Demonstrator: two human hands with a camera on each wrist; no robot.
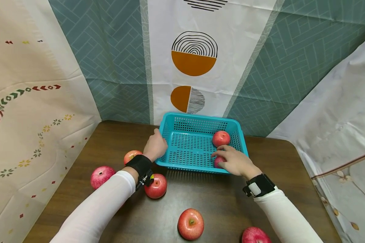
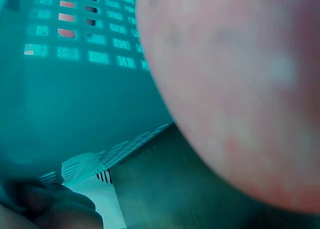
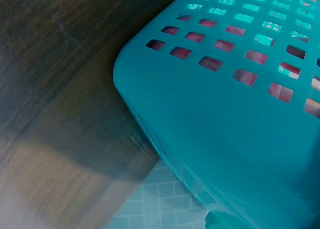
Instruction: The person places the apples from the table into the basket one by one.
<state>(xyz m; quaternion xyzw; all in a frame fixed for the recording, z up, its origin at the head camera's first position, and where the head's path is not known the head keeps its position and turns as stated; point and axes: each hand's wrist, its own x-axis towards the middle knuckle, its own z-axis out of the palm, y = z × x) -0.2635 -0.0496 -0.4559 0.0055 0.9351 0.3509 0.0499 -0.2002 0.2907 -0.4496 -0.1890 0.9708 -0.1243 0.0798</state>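
Observation:
A turquoise plastic basket [image 1: 191, 168] with a perforated base stands at the back of the wooden table. My left hand [image 1: 155, 145] grips its left rim; in the left wrist view the curled fingers [image 2: 65, 206] are at the basket wall [image 2: 85, 109]. My right hand [image 1: 235, 161] reaches over the front right corner, fingers and thumb curved round a dark pink apple [image 1: 218, 161] inside. Behind it, a red apple [image 1: 221, 138] lies by the basket's right side. Pinkish red shows through the holes of the basket wall [image 3: 200, 104] in the right wrist view.
Left of the basket lie a pink apple [image 1: 102, 177], a yellowish red apple [image 1: 132, 156] and a red apple [image 1: 156, 186], close around my left forearm. Nearer the front are another red apple [image 1: 190, 224] and a dark pink apple [image 1: 255, 235]. Patterned cloth [image 1: 118, 60] hangs behind the table.

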